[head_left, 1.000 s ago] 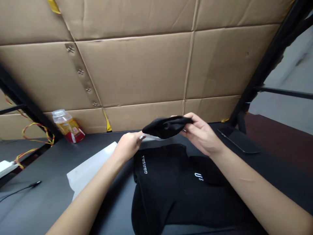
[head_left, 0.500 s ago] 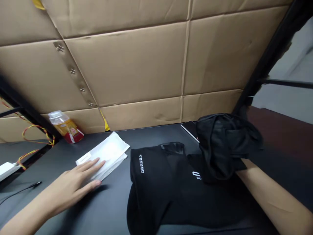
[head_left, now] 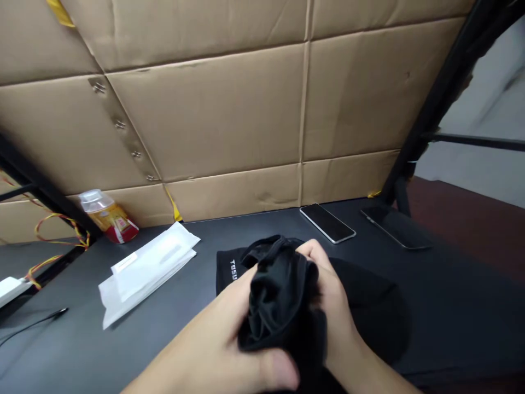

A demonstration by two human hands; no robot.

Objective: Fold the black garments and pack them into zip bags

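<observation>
We see a black counter [head_left: 451,306] backed by cardboard panels [head_left: 229,115]. Above it, close before us, our left hand [head_left: 229,334] and right hand [head_left: 334,303] both clench a bunched black garment [head_left: 281,298] between them.

Bunched black cloth [head_left: 279,301], crumpled into a soft wad, raised above a folded black garment [head_left: 369,306] lying flat on the counter [head_left: 451,306], white lettering showing.
</observation>
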